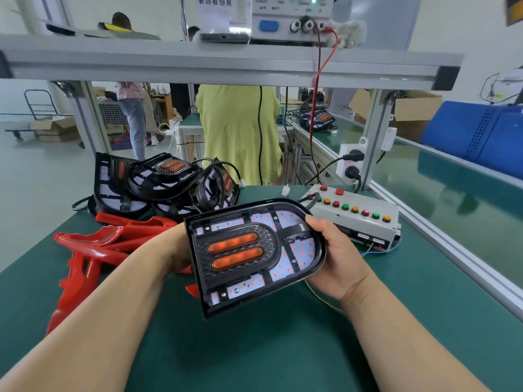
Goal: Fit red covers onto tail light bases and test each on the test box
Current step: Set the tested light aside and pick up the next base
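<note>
My right fingers (318, 224) grip the rounded end of the lit base (254, 256), tilted at mid-bench (254, 349). My left hand (179, 250) is behind it, grip hidden. Covers (93, 250) lie left, test box (365, 222) right.

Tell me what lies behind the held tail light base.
The left hand sits behind the tail light base; its fingers are hidden. Beside that hand, red covers poke out from behind; how far they run underneath is covered.
</note>
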Tool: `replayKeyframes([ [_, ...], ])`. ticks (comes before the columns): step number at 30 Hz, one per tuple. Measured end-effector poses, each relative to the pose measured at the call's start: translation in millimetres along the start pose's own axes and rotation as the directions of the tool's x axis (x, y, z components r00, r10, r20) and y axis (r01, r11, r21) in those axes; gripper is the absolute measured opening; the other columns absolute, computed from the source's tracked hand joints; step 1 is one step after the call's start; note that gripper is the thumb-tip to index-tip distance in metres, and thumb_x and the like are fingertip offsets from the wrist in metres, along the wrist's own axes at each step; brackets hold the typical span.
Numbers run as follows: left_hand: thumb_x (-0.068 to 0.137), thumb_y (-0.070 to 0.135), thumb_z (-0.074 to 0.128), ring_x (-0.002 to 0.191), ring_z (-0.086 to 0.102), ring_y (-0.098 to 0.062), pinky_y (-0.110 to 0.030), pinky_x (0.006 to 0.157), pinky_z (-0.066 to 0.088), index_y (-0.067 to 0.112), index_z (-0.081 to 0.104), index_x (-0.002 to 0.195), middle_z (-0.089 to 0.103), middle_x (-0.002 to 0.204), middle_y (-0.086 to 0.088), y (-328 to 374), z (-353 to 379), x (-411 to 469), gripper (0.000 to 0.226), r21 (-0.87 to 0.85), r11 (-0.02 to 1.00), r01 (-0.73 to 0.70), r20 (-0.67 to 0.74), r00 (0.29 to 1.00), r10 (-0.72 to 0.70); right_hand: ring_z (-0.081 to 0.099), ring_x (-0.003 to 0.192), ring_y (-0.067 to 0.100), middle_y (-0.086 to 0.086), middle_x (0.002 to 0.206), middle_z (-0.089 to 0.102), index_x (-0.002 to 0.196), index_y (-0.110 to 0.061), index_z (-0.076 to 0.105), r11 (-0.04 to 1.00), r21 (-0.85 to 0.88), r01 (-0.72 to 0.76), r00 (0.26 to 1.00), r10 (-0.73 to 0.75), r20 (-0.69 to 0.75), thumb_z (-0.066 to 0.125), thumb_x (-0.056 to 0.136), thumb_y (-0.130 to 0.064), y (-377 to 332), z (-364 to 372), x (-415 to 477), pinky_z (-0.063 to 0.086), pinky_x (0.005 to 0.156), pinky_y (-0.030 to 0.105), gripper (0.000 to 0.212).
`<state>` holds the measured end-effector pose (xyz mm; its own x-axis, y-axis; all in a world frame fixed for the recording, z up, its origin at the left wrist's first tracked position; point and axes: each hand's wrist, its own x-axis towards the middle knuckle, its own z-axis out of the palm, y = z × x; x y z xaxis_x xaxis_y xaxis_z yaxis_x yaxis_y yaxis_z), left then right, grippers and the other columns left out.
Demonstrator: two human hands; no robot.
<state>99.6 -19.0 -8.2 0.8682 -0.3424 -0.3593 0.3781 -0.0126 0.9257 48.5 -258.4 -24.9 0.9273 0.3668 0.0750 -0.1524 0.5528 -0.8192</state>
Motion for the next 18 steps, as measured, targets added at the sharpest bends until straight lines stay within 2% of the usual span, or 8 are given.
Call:
replayKeyframes([
  [2,0.08,0.028,0.058,0.068,0.074,-0.021,-0.038,0.074,0.06,0.007,0.08,0.067,0.076,0.076,-0.009,1.6,1.2,-3.0,0.033,-0.004,1.0,0.003,0.062,0.998,-0.003,0.07,0.103,0.025,0.014,0.113,0.073,0.106,-0.009,0.077,1.0,-0.004,0.007,1.0,-0.007,-0.013,0.062,0.081,-0.035,-0.5,-0.6,-0.6,0.057,0.083,0.036,0.039],
  [5,0.066,0.033,0.063,0.071,0.075,-0.024,-0.036,0.059,0.062,0.007,0.081,0.073,0.077,0.08,-0.011,1.8,1.8,-3.1,0.033,0.002,1.0,-0.017,0.121,0.992,0.016,0.071,0.102,0.025,0.013,0.112,0.073,0.105,-0.009,0.078,1.0,-0.017,0.017,1.0,-0.017,-0.025,0.063,0.08,-0.035,-0.9,0.9,-0.8,0.057,0.082,0.036,0.039],
  [8,0.076,0.049,0.064,0.084,0.075,-0.028,-0.037,0.067,0.062,0.008,0.081,0.09,0.077,0.096,-0.014,3.2,1.0,-1.3,0.047,-0.045,0.998,-0.04,0.075,0.996,0.044,0.07,0.103,0.025,0.013,0.113,0.073,0.105,-0.011,0.078,0.999,-0.028,0.025,0.999,-0.026,-0.032,0.063,0.079,-0.036,-2.3,1.1,-1.3,0.057,0.083,0.036,0.04],
  [10,0.09,0.06,0.049,0.093,0.074,-0.028,-0.036,0.075,0.061,0.008,0.079,0.102,0.074,0.108,-0.017,6.4,-3.9,4.1,0.06,0.007,0.992,-0.127,0.018,0.992,0.127,0.071,0.099,0.023,0.012,0.109,0.074,0.101,-0.012,0.079,0.999,-0.049,0.017,0.999,-0.019,-0.041,0.061,0.08,-0.036,-3.3,2.1,-3.0,0.058,0.08,0.035,0.036],
  [12,0.098,0.056,0.038,0.098,0.073,-0.025,-0.031,0.074,0.06,0.006,0.074,0.109,0.073,0.114,-0.017,12.1,-3.2,8.4,0.062,0.081,0.963,-0.257,-0.04,0.965,0.261,0.072,0.095,0.022,0.011,0.107,0.075,0.098,-0.013,0.08,0.997,-0.082,-0.012,0.998,0.007,-0.06,0.062,0.081,-0.036,-2.7,3.6,-4.6,0.058,0.079,0.034,0.033],
  [14,0.092,0.05,0.042,0.103,0.071,-0.021,-0.027,0.078,0.06,0.003,0.069,0.11,0.072,0.116,-0.015,15.6,3.2,8.0,0.057,0.092,0.927,-0.364,-0.016,0.93,0.367,0.072,0.094,0.023,0.012,0.106,0.075,0.097,-0.012,0.08,0.993,-0.104,-0.058,0.997,0.053,-0.058,0.062,0.081,-0.033,-1.1,6.8,-5.9,0.058,0.078,0.034,0.032],
  [16,0.089,0.044,0.045,0.11,0.065,-0.024,-0.035,0.096,0.056,0.0,0.066,0.114,0.069,0.121,-0.017,12.7,9.8,4.6,0.055,0.075,0.899,-0.431,0.061,0.902,0.428,0.073,0.091,0.022,0.012,0.103,0.075,0.096,-0.011,0.08,0.987,-0.116,-0.108,0.994,0.106,-0.018,0.058,0.082,-0.031,0.4,11.7,-6.9,0.058,0.076,0.032,0.033],
  [18,0.093,0.038,0.046,0.118,0.058,-0.033,-0.047,0.108,0.043,-0.002,0.062,0.124,0.063,0.127,-0.021,7.2,16.5,-0.5,0.053,0.059,0.88,-0.471,0.133,0.878,0.461,0.072,0.091,0.023,0.012,0.102,0.075,0.097,-0.01,0.08,0.981,-0.128,-0.147,0.988,0.151,0.022,0.056,0.082,-0.031,1.3,15.6,-8.4,0.058,0.078,0.033,0.035],
])
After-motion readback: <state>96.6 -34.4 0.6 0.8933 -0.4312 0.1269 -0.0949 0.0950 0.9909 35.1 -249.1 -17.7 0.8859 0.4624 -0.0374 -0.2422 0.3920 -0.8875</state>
